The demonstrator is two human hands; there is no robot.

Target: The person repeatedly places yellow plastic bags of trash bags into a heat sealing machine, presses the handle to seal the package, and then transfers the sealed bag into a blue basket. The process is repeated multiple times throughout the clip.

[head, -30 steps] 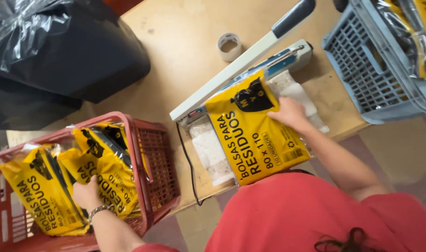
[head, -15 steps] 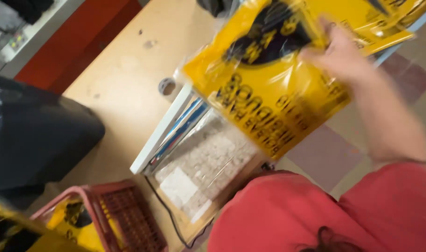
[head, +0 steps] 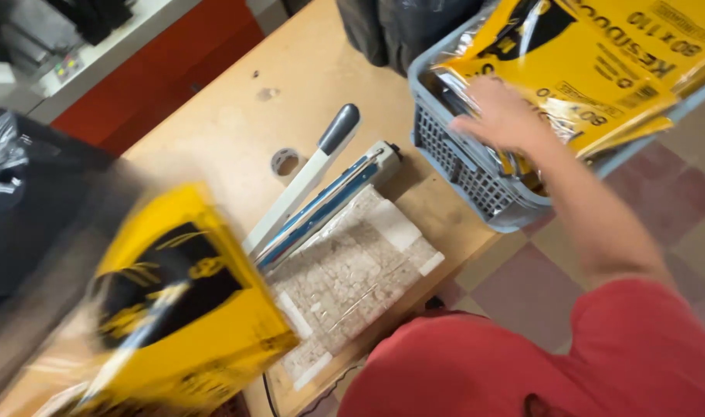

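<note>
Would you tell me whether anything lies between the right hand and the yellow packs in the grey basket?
Nothing visible does: the right hand already rests flat on the yellow packs inside the grey basket.

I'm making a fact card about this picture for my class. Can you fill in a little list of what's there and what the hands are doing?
Right hand: flat and open on yellow packets in a grey plastic basket
Left hand: hidden; cannot tell what it does
Blurred yellow packet: low at the left, in front of the table
Table: light wood
Heat sealer: on the table, arm raised, dark handle
Tape roll: beside the sealer
Black bags: left of the table
Shirt: red
</note>
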